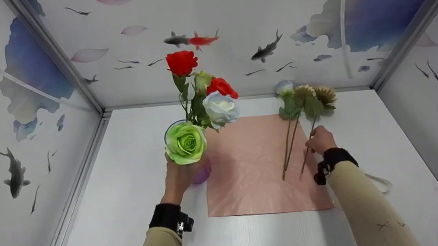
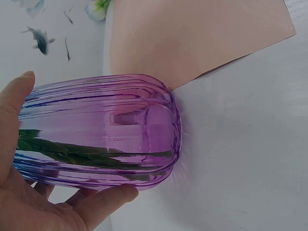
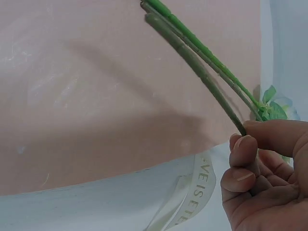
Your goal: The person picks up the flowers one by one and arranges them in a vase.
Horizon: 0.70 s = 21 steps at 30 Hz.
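Observation:
In the head view my left hand (image 1: 180,177) grips a ribbed glass vase (image 1: 202,170), purple at the base and bluish above. The left wrist view shows thumb and fingers around the vase (image 2: 120,125), with green stems inside. From its mouth rise a green rose (image 1: 185,143), two red roses (image 1: 182,63) and a pale blue-white rose (image 1: 220,107). My right hand (image 1: 322,139) pinches the stem (image 3: 195,65) of a tan flower (image 1: 325,95) between thumb and fingertips. Beside it lie another tan flower (image 1: 304,91) and a pale blue flower (image 1: 284,87).
A sheet of pink wrapping paper (image 1: 248,176) lies on the white table (image 1: 270,238), under the loose stems. A lettered cream ribbon (image 3: 196,192) is by the paper's right edge. Printed walls enclose the table at the back and both sides.

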Tool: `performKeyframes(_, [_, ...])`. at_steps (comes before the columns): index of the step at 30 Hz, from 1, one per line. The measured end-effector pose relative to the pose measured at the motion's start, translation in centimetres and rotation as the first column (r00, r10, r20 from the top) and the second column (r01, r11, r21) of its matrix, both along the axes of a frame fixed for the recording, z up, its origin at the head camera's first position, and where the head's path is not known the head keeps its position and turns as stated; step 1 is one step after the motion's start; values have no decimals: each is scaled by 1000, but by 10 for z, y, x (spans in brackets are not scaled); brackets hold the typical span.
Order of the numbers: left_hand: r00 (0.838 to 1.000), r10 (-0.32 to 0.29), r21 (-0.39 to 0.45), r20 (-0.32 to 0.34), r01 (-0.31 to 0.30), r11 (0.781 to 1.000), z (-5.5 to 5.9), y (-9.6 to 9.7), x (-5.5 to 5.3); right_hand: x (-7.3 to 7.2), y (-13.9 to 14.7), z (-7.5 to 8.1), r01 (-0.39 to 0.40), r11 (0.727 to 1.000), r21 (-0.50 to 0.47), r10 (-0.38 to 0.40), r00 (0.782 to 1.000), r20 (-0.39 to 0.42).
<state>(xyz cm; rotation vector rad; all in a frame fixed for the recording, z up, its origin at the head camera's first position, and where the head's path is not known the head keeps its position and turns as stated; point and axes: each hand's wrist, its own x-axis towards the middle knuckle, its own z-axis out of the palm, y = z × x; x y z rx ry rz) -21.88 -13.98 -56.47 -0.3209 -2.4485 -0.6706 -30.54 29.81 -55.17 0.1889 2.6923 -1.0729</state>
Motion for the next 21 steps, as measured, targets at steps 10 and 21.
performKeyframes(10, [1000,7,48,-28,-6,999,-1,-1,2,-1,6,7,98,986,-138,-76,985,157])
performKeyframes(21, [996,-20,8,-88,21,1000,-3,-2,-1,2,6,15,229,933,-277,-173,962,213])
